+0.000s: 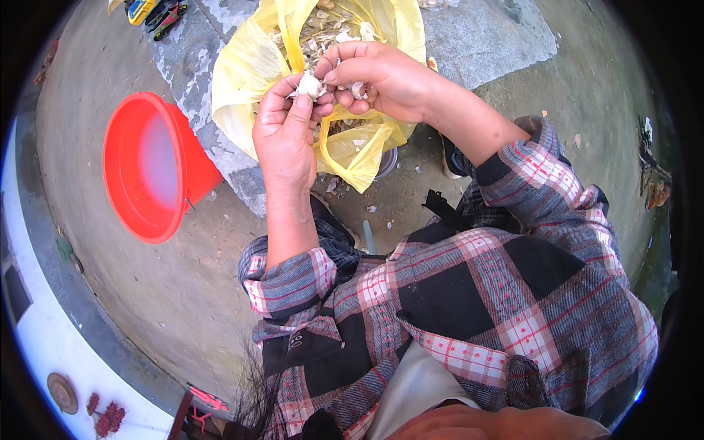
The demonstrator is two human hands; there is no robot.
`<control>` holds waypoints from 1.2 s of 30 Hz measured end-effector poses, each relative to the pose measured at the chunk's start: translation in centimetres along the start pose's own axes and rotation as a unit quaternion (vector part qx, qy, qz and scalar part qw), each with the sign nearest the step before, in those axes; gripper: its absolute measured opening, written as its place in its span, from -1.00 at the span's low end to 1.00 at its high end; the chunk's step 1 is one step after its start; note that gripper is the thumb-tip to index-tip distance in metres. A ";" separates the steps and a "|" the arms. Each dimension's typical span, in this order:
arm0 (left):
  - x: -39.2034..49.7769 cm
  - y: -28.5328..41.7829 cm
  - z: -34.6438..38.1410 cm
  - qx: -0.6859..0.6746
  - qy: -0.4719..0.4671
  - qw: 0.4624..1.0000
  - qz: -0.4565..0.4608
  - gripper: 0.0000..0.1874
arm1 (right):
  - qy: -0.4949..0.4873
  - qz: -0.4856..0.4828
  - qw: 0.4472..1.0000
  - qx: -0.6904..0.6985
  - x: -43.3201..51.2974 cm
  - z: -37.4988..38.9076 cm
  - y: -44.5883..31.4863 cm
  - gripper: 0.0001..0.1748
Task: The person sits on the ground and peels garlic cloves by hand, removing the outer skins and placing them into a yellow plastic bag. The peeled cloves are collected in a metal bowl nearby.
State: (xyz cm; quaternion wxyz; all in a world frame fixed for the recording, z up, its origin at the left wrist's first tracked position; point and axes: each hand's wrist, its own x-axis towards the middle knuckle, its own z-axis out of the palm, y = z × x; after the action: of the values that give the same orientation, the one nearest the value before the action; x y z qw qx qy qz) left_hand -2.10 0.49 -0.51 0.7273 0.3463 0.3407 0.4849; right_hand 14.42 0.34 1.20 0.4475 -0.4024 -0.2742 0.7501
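My left hand (pixel 289 124) pinches a partly broken white garlic bulb (pixel 311 87) between thumb and fingers. Loose skin sticks out around the bulb. At its right side, the thumb and forefinger of my right hand (pixel 379 77) touch the bulb. A few separated garlic cloves (pixel 360 90) rest in the curled lower fingers of that same hand. Both hands are above an open yellow plastic bag (pixel 242 71). Inside the bag lies a heap of papery garlic skins and pieces (pixel 316 41), partly hidden by my hands.
A red plastic bucket (pixel 144 231) with whitish contents stands left of the stone slab (pixel 495 44). Toy vehicles (pixel 157 14) lie at the slab's far left. Under the bag's near edge shows a round container rim (pixel 388 164). Scraps of skin dot the concrete floor (pixel 220 308).
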 end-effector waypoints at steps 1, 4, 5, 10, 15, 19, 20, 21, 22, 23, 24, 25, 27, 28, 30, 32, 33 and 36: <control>0.0 -0.1 0.0 0.002 -0.001 1.000 0.000 -0.78 | 0.003 -0.006 1.000 -0.012 0.0 0.0 0.1 -0.83; 0.0 0.0 0.1 0.008 0.003 1.000 0.003 -0.77 | 0.010 -0.021 0.999 -0.048 0.0 0.2 0.2 -0.80; -0.1 0.1 0.1 0.010 0.006 1.000 0.004 -0.77 | 0.013 -0.026 0.998 -0.061 0.0 0.3 0.2 -0.79; 0.0 0.0 0.3 0.034 0.028 0.999 0.005 -0.76 | 0.024 -0.039 0.995 -0.089 0.1 0.1 0.3 -0.79; -0.1 0.0 0.5 0.057 0.048 0.997 0.008 -0.74 | 0.028 -0.037 0.992 -0.119 0.1 0.3 0.2 -0.79; -0.1 0.2 0.7 0.062 0.052 0.997 0.000 -0.72 | 0.017 -0.041 0.991 -0.124 0.2 0.0 0.4 -0.81; -0.1 0.2 0.7 0.067 0.052 0.996 -0.004 -0.71 | 0.017 -0.041 0.991 -0.130 0.2 0.1 0.4 -0.82; -0.1 0.2 0.7 0.071 0.053 0.996 -0.007 -0.71 | 0.017 -0.042 0.990 -0.136 0.2 0.1 0.4 -0.82; -0.1 0.2 0.7 0.077 0.056 0.995 -0.010 -0.71 | 0.017 -0.042 0.990 -0.137 0.2 0.0 0.5 -0.82; -0.1 0.3 0.8 0.084 0.059 0.995 -0.012 -0.71 | 0.017 -0.043 0.989 -0.138 0.2 0.0 0.6 -0.82; -0.2 0.3 0.8 0.090 0.062 0.994 -0.015 -0.71 | 0.018 -0.043 0.989 -0.139 0.3 0.0 0.6 -0.82; -0.2 0.3 0.8 0.087 0.062 0.994 -0.014 -0.71 | 0.022 -0.048 0.990 -0.130 0.2 0.0 0.6 -0.82; -0.1 0.2 0.7 0.081 0.062 0.995 -0.013 -0.72 | 0.030 -0.057 0.992 -0.112 0.2 0.3 0.7 -0.83; -0.1 0.2 0.7 0.080 0.060 0.995 -0.012 -0.72 | 0.032 -0.059 0.992 -0.112 0.2 0.3 0.7 -0.83; -0.1 0.2 0.6 0.078 0.056 0.995 -0.009 -0.73 | 0.034 -0.062 0.991 -0.110 0.3 0.4 0.9 -0.84; -0.1 0.1 0.5 0.074 0.052 0.996 -0.004 -0.74 | 0.032 -0.065 0.991 -0.112 0.2 0.4 0.9 -0.84; -0.1 0.1 0.4 0.072 0.050 0.996 -0.002 -0.74 | 0.031 -0.066 0.991 -0.113 0.2 0.4 0.9 -0.85; -0.1 0.1 0.6 0.069 0.052 0.996 0.003 -0.76 | 0.027 -0.070 0.991 -0.112 0.3 0.4 0.9 -0.84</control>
State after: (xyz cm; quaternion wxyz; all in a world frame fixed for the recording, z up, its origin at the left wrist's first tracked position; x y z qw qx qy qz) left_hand -1.70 0.31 -0.11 0.6815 0.3714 0.4096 0.4794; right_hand 13.58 0.15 0.61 0.4581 -0.4501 -0.3721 0.6702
